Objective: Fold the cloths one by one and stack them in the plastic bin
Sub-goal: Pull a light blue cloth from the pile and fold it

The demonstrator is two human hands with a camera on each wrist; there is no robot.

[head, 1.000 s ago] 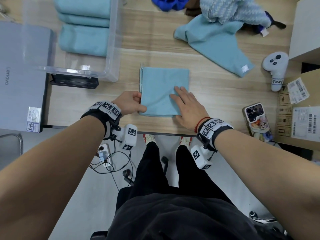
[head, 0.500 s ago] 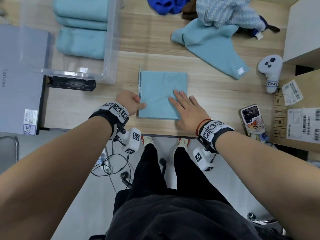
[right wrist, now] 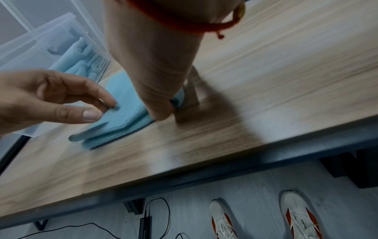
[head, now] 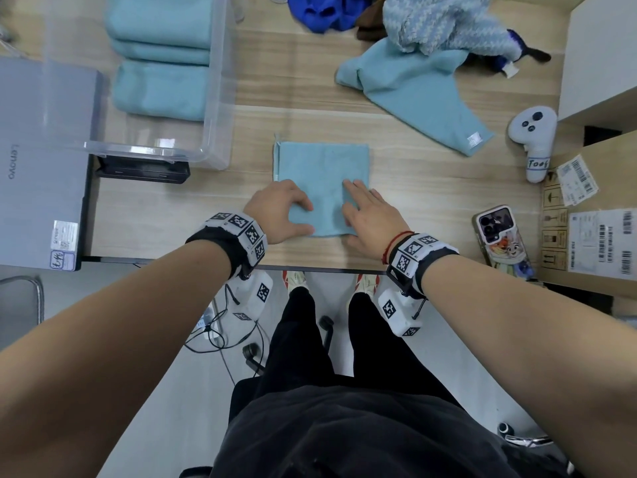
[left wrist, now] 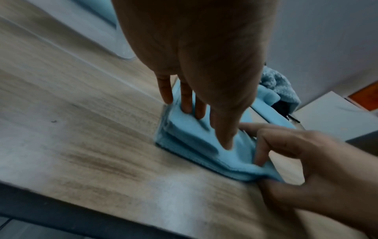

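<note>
A light blue cloth (head: 322, 167), folded into a square, lies on the wooden table near its front edge. My left hand (head: 303, 217) rests on the cloth's near left part, fingertips (left wrist: 187, 106) and thumb pressing down on it. In the left wrist view my right hand (left wrist: 266, 166) pinches the cloth's near right corner, fingers on top and thumb under the slightly lifted layers. The clear plastic bin (head: 215, 98) stands at the back left and holds folded blue cloths (head: 162, 88). An unfolded blue cloth (head: 420, 94) lies at the back right.
A heap of other cloths (head: 441, 22) lies behind the unfolded one. A closed laptop (head: 41, 160) sits left of the bin. A white controller (head: 534, 139), a phone (head: 503, 243) and a cardboard box (head: 593, 219) crowd the right side.
My left hand has let go of the cloth's left edge and moved onto its top. My right hand has slid back toward the near right corner.
</note>
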